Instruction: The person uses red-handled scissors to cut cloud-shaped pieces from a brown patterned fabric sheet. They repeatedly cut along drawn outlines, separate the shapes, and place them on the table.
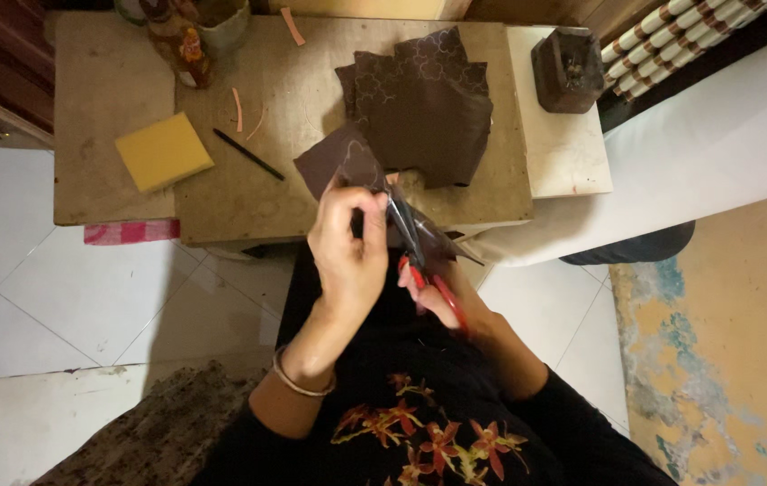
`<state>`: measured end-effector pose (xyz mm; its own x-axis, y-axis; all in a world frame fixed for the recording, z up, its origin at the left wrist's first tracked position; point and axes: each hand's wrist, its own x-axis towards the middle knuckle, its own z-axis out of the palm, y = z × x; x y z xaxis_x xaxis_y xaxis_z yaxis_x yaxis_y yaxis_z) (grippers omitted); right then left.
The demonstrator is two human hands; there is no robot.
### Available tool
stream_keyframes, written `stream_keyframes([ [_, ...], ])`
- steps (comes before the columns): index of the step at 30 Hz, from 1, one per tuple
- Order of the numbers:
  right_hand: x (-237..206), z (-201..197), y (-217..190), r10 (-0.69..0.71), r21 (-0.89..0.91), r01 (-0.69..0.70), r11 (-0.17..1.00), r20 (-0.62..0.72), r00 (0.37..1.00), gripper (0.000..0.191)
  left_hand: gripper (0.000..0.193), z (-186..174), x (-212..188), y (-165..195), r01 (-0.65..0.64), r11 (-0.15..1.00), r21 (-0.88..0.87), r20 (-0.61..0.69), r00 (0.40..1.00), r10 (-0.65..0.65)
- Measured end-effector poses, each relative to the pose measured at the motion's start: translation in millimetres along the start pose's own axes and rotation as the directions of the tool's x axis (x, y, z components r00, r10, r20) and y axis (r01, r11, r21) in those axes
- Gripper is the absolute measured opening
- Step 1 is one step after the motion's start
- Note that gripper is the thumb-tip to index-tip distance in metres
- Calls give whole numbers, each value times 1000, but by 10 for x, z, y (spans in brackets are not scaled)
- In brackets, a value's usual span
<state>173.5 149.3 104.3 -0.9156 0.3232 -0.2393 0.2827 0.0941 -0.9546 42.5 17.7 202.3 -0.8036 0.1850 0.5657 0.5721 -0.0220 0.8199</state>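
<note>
Standing on white floor tiles [59, 270], a low wooden table [293, 135].

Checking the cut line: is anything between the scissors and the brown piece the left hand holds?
Nothing visible. The left hand grips the brown piece by its near edge, and the scissors in the right hand already meet it beside the thumb. The pile of brown pieces lies farther back on the table.

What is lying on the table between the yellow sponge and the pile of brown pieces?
In the head view, a thin black stick lies slantwise on the bare wood between the yellow sponge and the pile of brown pieces; pink scraps lie just above it.
</note>
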Motion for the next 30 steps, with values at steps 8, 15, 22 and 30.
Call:
stream_keyframes([
  [8,-279,-479,-791,-46,120,-28,992,570,821,66,43,-148,169,-166,359,889,-286,75,933,-353],
  [15,-597,-1000,-1167,-313,253,187,949,686,657,92,49,-399,297,-178,464,732,-499,205,884,-421],
  [22,-575,-951,-1124,-409,383,229,895,501,763,78,59,-446,315,36,533,583,-614,401,846,-351],
  [30,-576,-696,-991,-138,172,57,983,508,850,59,65,-426,257,141,533,551,-643,440,845,-304],
])
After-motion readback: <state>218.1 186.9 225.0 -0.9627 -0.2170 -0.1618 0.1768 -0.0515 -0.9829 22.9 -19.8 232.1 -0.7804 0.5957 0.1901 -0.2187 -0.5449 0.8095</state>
